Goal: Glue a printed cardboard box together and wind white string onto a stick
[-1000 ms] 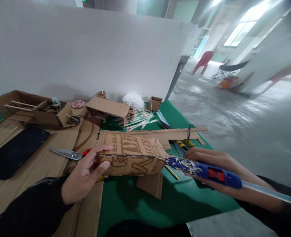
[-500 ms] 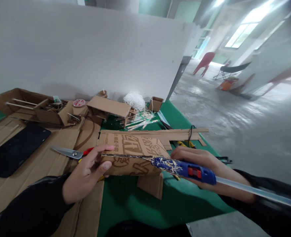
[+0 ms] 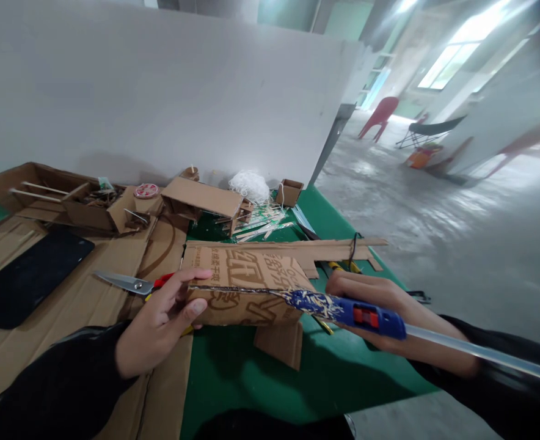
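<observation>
My left hand [image 3: 160, 321] grips the left end of a folded cardboard box piece [image 3: 247, 287] printed with brown characters, thumb below and fingers on top. My right hand [image 3: 380, 305] is wrapped round a blue glue gun [image 3: 347, 310] spattered with dried glue, a clear glue stick trailing from its back. The gun's nozzle rests against the box's top front edge near its right end. A small cardboard flap [image 3: 280, 342] hangs below the box.
Red-handled scissors [image 3: 130, 283] lie left of the box on flat cardboard sheets [image 3: 68, 305]. A black tablet [image 3: 22, 275], open cardboard boxes [image 3: 68, 205], a cardboard model [image 3: 203, 201], white string [image 3: 249, 183] and wooden sticks sit further back. The green table [image 3: 325, 373] ends at right.
The glue gun's nozzle slid left along the box's top edge over the first half second, then backed slightly right. My left hand kept its hold.
</observation>
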Motion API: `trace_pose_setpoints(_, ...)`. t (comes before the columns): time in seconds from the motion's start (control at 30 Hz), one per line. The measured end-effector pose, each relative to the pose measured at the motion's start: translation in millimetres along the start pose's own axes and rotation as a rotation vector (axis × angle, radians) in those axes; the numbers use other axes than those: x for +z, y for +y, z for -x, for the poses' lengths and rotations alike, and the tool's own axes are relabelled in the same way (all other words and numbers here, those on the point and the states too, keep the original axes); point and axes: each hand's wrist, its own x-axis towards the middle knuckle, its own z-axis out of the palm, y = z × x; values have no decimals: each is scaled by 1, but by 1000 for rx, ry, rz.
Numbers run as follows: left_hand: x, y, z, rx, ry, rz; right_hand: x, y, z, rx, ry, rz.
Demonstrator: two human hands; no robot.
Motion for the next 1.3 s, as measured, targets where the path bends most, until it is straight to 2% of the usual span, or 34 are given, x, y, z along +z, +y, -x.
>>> trace_pose_setpoints(0.23, -1, -1, 2, -45, -25, 50, -1, -1, 4, 19, 54, 9)
trace_pose_setpoints(0.7, -1, -1, 0, -44, -18, 35, -3, 3, 15, 59, 100, 18)
trace_pose_setpoints(1.3, 7, 5, 2, -25, 79, 39, -2, 12, 25, 126, 69, 19)
